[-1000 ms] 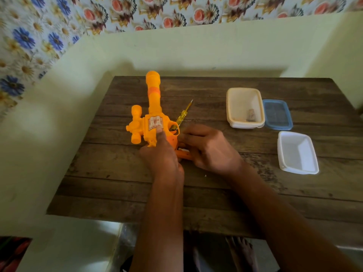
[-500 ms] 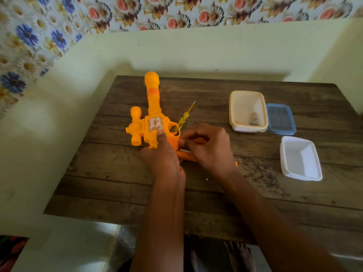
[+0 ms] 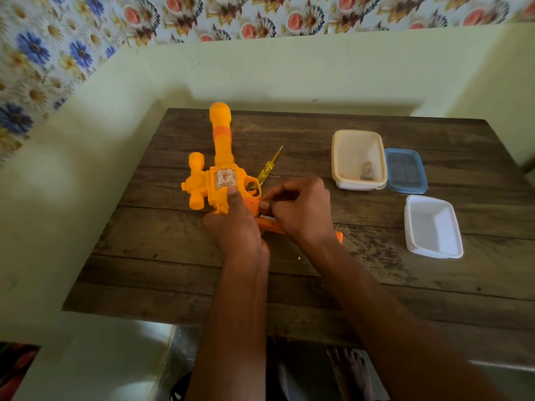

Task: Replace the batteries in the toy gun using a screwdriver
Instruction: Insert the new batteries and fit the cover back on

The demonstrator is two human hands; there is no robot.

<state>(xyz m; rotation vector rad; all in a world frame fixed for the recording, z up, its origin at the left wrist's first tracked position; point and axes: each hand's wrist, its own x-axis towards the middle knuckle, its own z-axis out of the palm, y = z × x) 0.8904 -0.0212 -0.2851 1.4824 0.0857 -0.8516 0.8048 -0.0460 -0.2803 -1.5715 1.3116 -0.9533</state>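
An orange toy gun [image 3: 220, 169] lies on the wooden table [image 3: 173, 270], barrel pointing away from me. My left hand [image 3: 236, 227] grips its body, thumb pressed by the sticker. My right hand [image 3: 298, 211] has its fingers curled over the gun's grip, pinching something small and dark at the battery opening; what it is I cannot tell. A darker orange piece [image 3: 338, 235] shows from under my right wrist. The yellow-handled screwdriver [image 3: 267, 167] lies on the table just beyond my right hand, untouched.
A cream container [image 3: 359, 159] with a small item inside stands at the back right. Beside it lies a blue lid [image 3: 405, 170]. A white container [image 3: 432, 227] sits nearer on the right. Pale walls close in the table's left and far sides.
My right hand has curled more tightly over the gun's grip and lifted a little. The left hand and the gun have stayed put.
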